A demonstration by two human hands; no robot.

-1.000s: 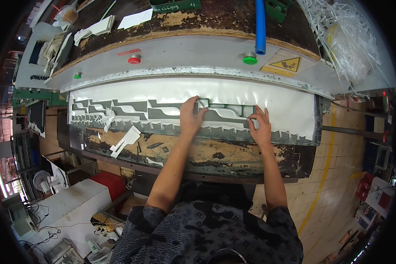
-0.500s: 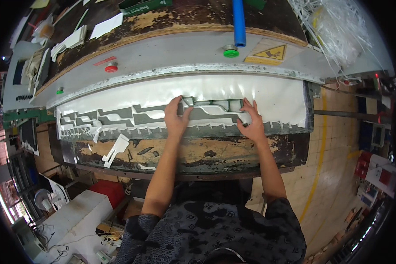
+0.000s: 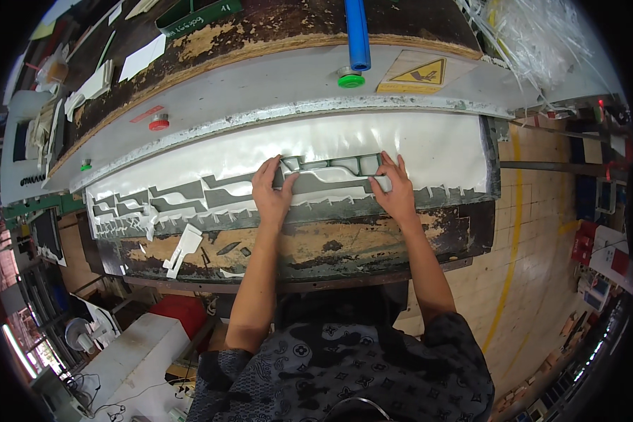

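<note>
A narrow, stepped cutting die with thin dark green walls lies on a glossy white sheet. My left hand grips its left end, fingers at the far edge and thumb on the near side. At its right end, my right hand holds it the same way, thumb and fingers around the corner. To the left of the die, a row of stepped cut-outs runs through the sheet and shows the dark grey board underneath. Ragged white offcut strips line the sheet's near edge.
A loose white cut piece lies on the worn wooden front board. Behind the sheet, a grey machine beam carries a red button, a green button and a yellow warning sign. A blue tube hangs above it.
The whole view has shifted and turned slightly. My right thumb and fingers have moved a little farther up the die's right end. Both hands stay on the die, which keeps about the same place.
</note>
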